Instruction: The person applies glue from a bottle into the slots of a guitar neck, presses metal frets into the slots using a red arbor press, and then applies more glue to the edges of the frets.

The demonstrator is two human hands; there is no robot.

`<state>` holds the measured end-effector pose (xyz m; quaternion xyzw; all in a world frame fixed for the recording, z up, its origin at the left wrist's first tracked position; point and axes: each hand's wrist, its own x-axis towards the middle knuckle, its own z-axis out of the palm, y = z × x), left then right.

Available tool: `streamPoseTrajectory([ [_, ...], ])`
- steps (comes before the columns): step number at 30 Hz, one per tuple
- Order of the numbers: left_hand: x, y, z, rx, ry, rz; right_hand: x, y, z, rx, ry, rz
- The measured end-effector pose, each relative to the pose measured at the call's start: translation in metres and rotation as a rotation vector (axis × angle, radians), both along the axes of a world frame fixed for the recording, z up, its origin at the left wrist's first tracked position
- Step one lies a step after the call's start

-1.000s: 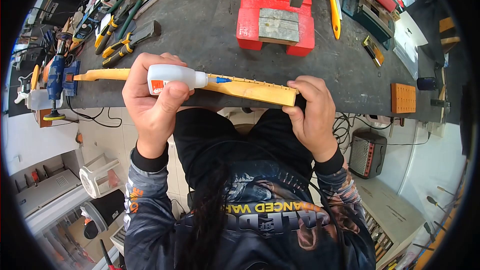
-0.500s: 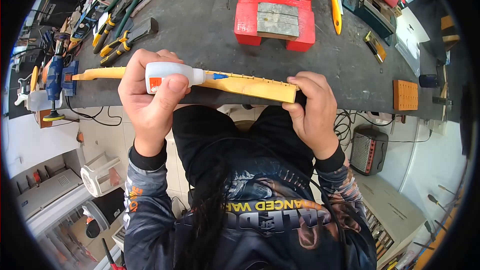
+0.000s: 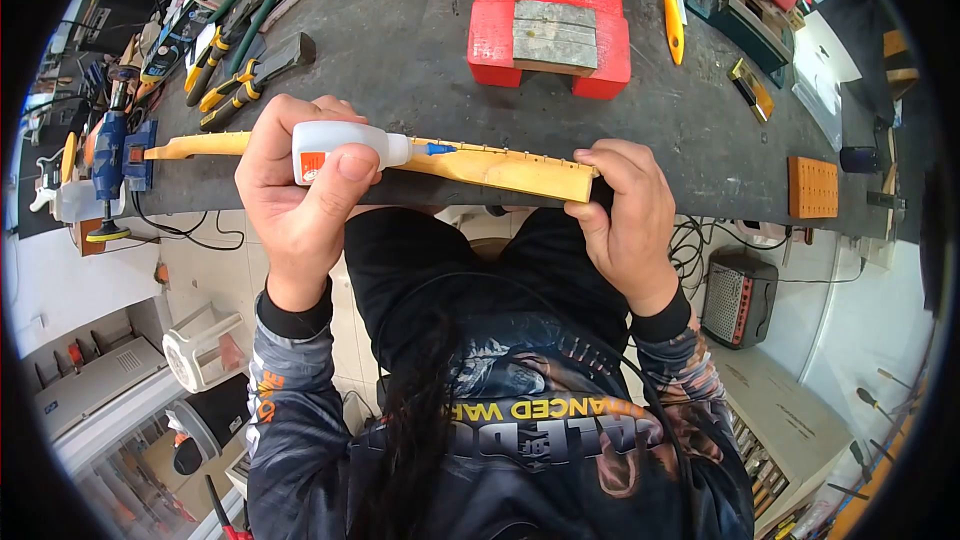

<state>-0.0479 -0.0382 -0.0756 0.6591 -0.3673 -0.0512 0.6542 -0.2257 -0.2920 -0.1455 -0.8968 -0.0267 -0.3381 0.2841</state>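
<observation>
My left hand [image 3: 290,190] is closed around a white squeeze bottle [image 3: 340,145] of glue, lying on its side with a red label and a blue tip. The tip points right, against or just over the fretted edge of a wooden guitar neck [image 3: 500,172]. Small fret ends show along that edge. My right hand [image 3: 630,210] grips the neck's wide end between thumb and fingers. The narrow end reaches left to a blue holder [image 3: 140,155] on the bench. My left hand covers part of the neck.
A red vise [image 3: 550,20] stands at the back of the dark workbench [image 3: 400,50]. Pliers and a hammer [image 3: 280,60] lie at the left. A yellow-handled tool [image 3: 670,20] and a drilled wooden block [image 3: 812,188] are at the right. A small amplifier [image 3: 738,300] is below.
Almost nothing differs. The bottle and the neck's wide end sit very slightly higher in the view, with both hands keeping their grips.
</observation>
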Motion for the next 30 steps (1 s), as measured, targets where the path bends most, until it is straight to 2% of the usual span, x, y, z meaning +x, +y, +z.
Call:
streamPoseTrajectory([
  [30,-0.0029,-0.0017,0.0026,0.002,0.061,0.005,0.0,-0.0002,0.0004,0.005,0.002,-0.001],
])
